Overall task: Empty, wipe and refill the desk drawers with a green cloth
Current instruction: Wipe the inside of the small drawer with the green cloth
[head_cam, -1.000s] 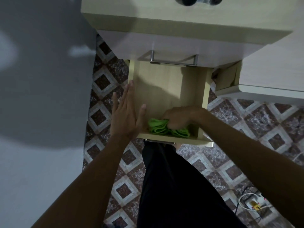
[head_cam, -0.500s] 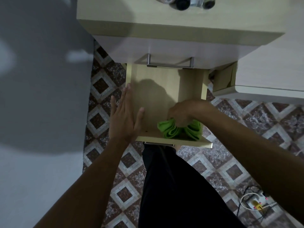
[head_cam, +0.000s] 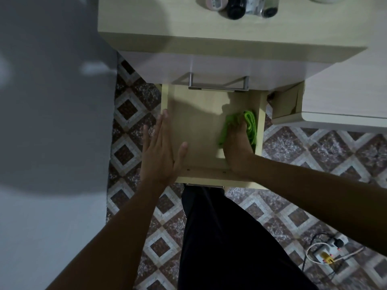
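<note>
Head view, looking down on an open drawer [head_cam: 194, 130] pulled out from a pale desk [head_cam: 209, 36]. The drawer's rear part runs under the closed drawer front above it, whose metal handle [head_cam: 218, 85] overlaps the back edge, so the rear wall is hidden. The right hand [head_cam: 237, 147] lies inside the drawer along the right wall, pressing a bunched green cloth [head_cam: 250, 124] onto the floor panel; its fingertips are buried in the folds, and whether they curl round the cloth or lie flat on it cannot be told. The cloth sits in the right half of the drawer, touching or just beside the right wall, roughly midway front to back. The left hand [head_cam: 161, 151] rests flat on the drawer's left wall, fingers straight and close together, thumb spread over the inner floor, holding nothing. Between the two hands the drawer floor is bare wood, partly in shadow. The front lip of the drawer meets a dark trouser leg [head_cam: 219, 237] directly below. On the desk top, several containers [head_cam: 236, 7] are cut off by the upper frame edge and cannot be identified. At lower right, a power strip with cables [head_cam: 323, 252] lies on the patterned tile floor [head_cam: 134, 114]. A grey wall [head_cam: 52, 143] fills the left side.
</note>
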